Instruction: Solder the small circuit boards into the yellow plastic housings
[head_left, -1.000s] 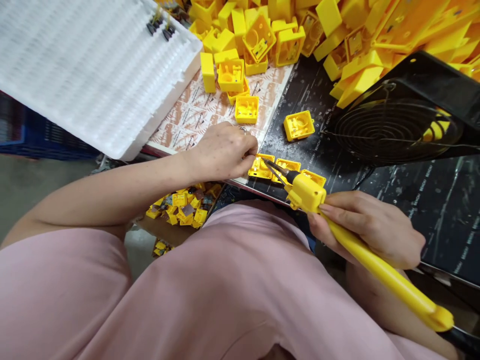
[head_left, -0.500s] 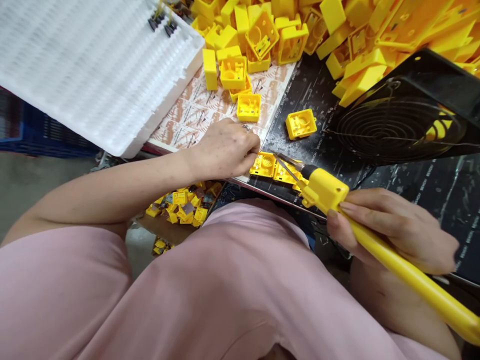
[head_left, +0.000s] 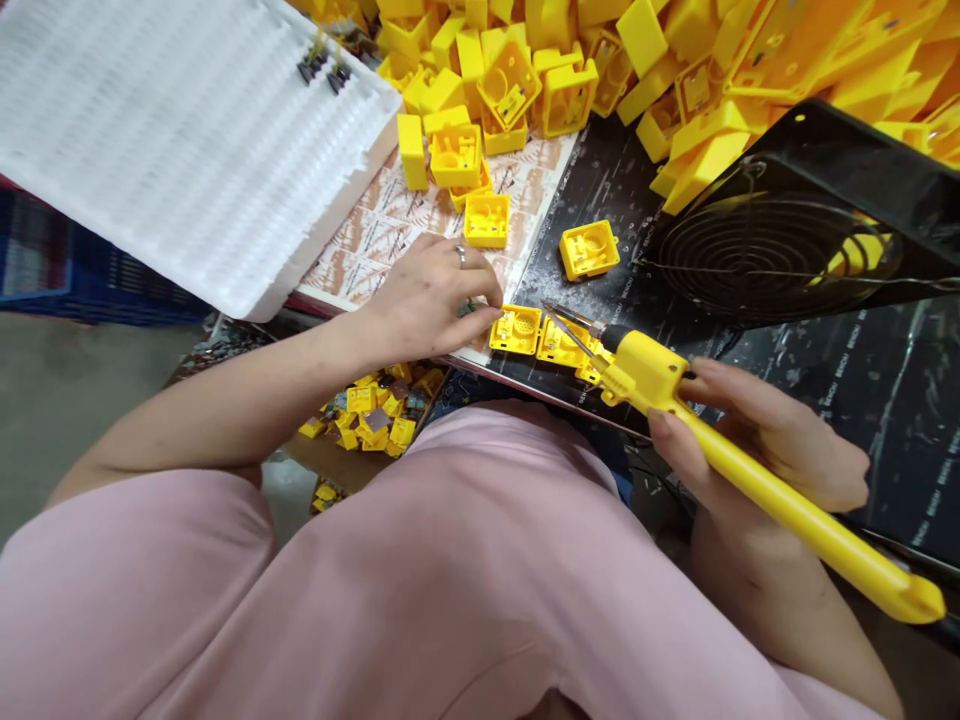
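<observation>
My right hand (head_left: 772, 440) is wrapped round a yellow soldering gun (head_left: 649, 370), whose metal tip and thin feed tube point left over a row of small open yellow boxes. The tip is above the middle box (head_left: 564, 342). At the row's left end, the fingertips of my left hand (head_left: 442, 295) touch the corner of the first box (head_left: 516, 330). Its thumb and forefinger are pinched together; a small dark bit shows in the curl of the fingers, too small to name. A third box (head_left: 591, 368) is partly hidden by the gun.
Single yellow boxes stand beyond the row, one on the black mat (head_left: 589, 250), one on the patterned sheet (head_left: 487, 220). A heap of yellow boxes (head_left: 510, 85) lies behind. A black fan (head_left: 742, 250) stands at right, a white foam tray (head_left: 187, 150) at left. Below is a carton of yellow parts (head_left: 375, 415).
My left hand has turned a little and its fingers have opened out from a tighter curl. The right hand and the soldering gun have shifted slightly; the view has moved a little too.
</observation>
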